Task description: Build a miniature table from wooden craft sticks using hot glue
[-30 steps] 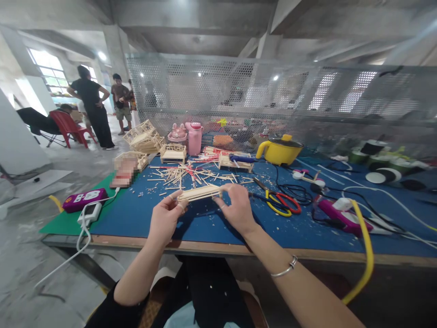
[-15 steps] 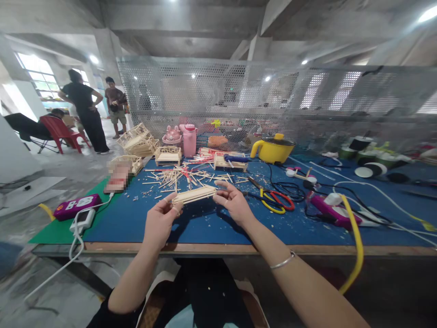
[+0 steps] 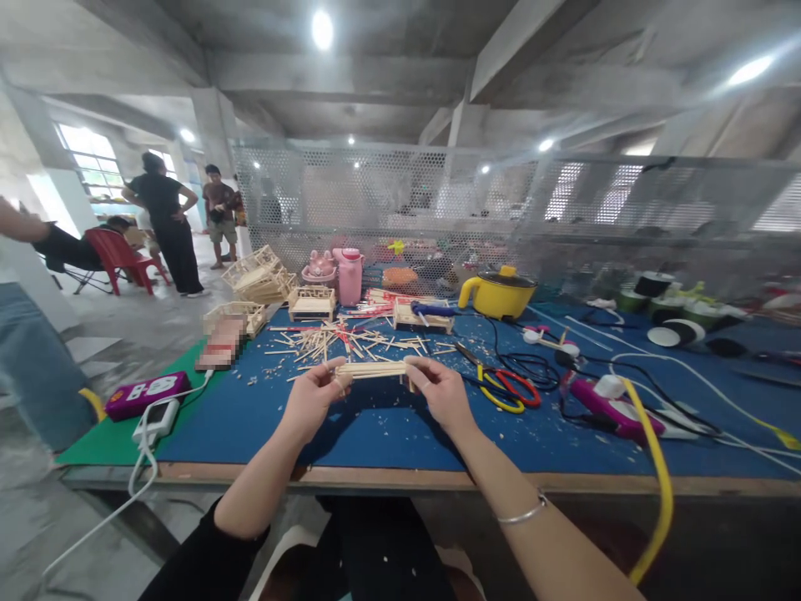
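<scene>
Fingers (image 3: 329,388) of your left hand (image 3: 308,406) pinched one end of a small frame of pale wooden sticks (image 3: 375,369), while those of your right hand (image 3: 448,399) pinched the other. The frame lay nearly level between your hands, raised above the blue-covered desk (image 3: 369,442). A metal bangle (image 3: 526,512) circled your right forearm. Just beyond the frame, loose sticks (image 3: 325,340) lay scattered in a crisscross heap, with small chips strewn about them. Behind the heap, a blue-handled tool (image 3: 431,310) rested on a second wooden frame (image 3: 406,319). To your right lay scissors (image 3: 504,391) with red and yellow handles, near a tangle of black cable (image 3: 531,351). Farther back stood a yellow pot (image 3: 504,298) and a pink bottle (image 3: 350,280); left of the bottle, beyond a small wooden piece (image 3: 311,304), more wooden pieces (image 3: 259,274) leaned in a pile. A perforated screen (image 3: 375,196) rose behind the desk, and at far left two people (image 3: 166,225) stood beyond a red chair (image 3: 118,255).
</scene>
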A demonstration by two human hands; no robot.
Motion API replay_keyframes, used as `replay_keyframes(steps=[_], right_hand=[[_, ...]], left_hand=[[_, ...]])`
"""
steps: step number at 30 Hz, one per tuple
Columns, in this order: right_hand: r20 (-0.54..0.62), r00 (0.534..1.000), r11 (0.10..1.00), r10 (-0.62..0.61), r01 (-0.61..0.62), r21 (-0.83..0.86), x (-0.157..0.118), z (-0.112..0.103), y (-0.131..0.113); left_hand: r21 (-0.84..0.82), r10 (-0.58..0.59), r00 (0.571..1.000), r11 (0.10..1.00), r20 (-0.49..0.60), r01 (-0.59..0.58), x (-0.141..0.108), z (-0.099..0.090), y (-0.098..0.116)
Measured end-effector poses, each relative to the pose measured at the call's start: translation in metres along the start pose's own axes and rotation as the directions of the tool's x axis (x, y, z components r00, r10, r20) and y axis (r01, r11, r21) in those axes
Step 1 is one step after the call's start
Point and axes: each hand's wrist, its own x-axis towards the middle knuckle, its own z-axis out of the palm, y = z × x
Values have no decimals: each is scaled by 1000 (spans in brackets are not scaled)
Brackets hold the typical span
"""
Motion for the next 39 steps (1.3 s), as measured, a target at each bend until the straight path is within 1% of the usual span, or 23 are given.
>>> replay_keyframes(steps=[3,5,7,10,13,15,17,20,23,26,29,32,34,36,37,39], right_hand=[[-23,997,985,-77,73,-155,-2,0,3],[-18,985,948,-174,162,-273,-3,0,4],[22,956,880,-293,278,-384,-5,0,4],[109,891,744,-440,430,-512,-7,-1,3],[148,839,619,-523,494,-611,-8,-2,1],[161,822,572,-546,507,-645,-8,-2,0],[182,819,569,-545,521,-637,-8,-2,0],[200,833,627,-517,527,-574,-7,-3,2],[185,853,688,-487,506,-520,-6,-4,5],[155,868,719,-471,480,-503,-5,-4,7],[128,875,718,-467,460,-523,-5,-3,8],[122,875,696,-469,451,-559,-6,-2,7],[124,869,674,-479,454,-583,-7,-1,7],[125,864,656,-488,457,-601,-8,-1,7],[123,862,650,-491,457,-607,-8,-1,7],[114,862,645,-493,450,-618,-9,-1,7]], left_hand=[[-59,-15,1000,998,-7,15,-4,0,-4],[-85,-12,1000,996,-19,10,-5,0,-5],[-101,-8,1000,995,-24,6,-5,1,-6],[-112,-16,1000,994,-11,15,-3,0,-7],[-106,-16,1000,994,-11,14,-2,0,-7],[-106,-14,1000,994,-19,12,-2,0,-6],[-111,-19,1000,994,-24,16,-3,0,-5],[-120,-32,999,992,-28,28,-3,1,-5],[-128,-40,999,991,-20,37,-2,1,-6],[-105,-25,1000,994,-5,24,-1,0,-8],[-45,27,999,999,30,-26,-1,-2,-11],[63,127,990,989,66,-131,-1,-4,-16],[179,201,978,962,50,-206,-2,-4,-19],[269,257,966,929,27,-255,-2,-4,-20],[284,270,963,922,19,-264,-3,-4,-21],[237,258,966,938,15,-254,-2,-3,-19]])
